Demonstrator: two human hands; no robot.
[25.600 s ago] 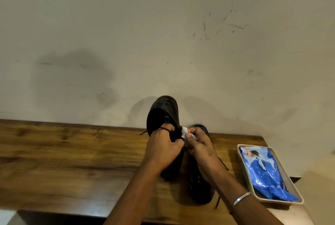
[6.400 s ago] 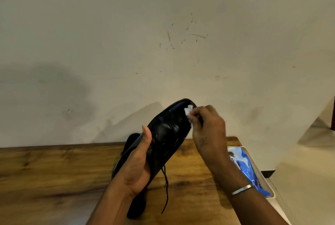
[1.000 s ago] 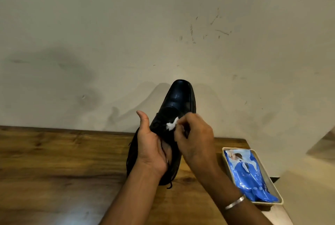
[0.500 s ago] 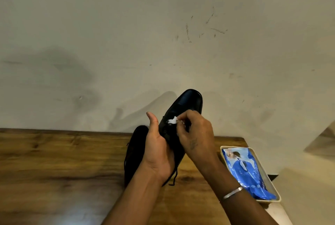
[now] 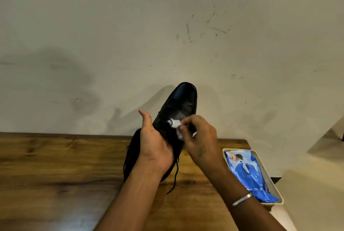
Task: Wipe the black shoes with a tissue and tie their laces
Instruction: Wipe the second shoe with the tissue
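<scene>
- The black shoe [image 5: 178, 108] is shiny and held up in the air above the wooden table [image 5: 65, 165], with its toe pointing at the far wall [image 5: 130, 26].
- A loose lace [image 5: 174, 178] hangs down from it.
- The second shoe [image 5: 132, 152] lies on the table just behind it, a bit to the left.
- The left hand [image 5: 155, 147] curls under the shoe and holds it, thumb sticking up.
- The right hand [image 5: 200, 138] pinches a small white tissue [image 5: 176, 124] and presses it on the top of the shoe, by the laces.

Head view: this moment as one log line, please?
left hand holds shoe | right hand pinches tissue against it | other shoe on table
</scene>
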